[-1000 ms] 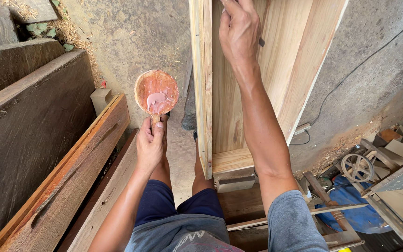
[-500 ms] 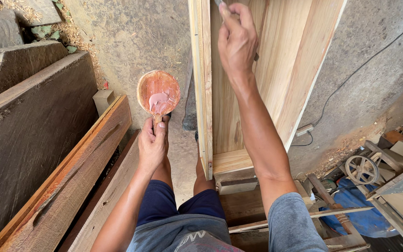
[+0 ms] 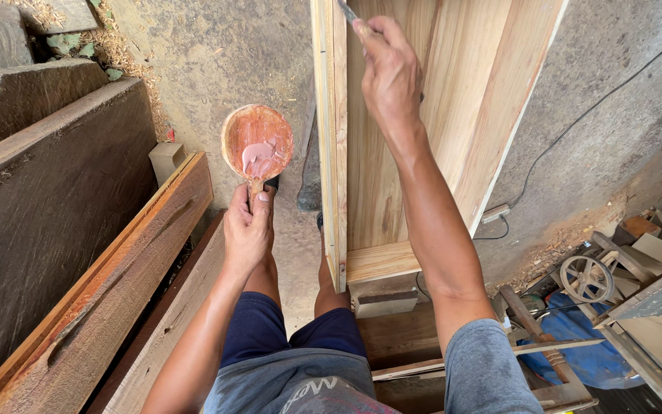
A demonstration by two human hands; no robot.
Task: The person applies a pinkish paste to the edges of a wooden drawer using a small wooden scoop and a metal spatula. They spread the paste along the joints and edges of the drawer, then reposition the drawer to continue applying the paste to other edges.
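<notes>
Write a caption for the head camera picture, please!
Left hand holds a round paddle of pinkish paste; right hand presses a tool against the wooden frame.

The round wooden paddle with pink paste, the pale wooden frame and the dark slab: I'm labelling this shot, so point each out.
Round wooden paddle with pink paste (image 3: 257, 142), head view, on its disc.
Pale wooden frame (image 3: 369, 176), head view, on its inner panel.
Dark wooden slab (image 3: 47, 199), head view, on its broad face.
</notes>
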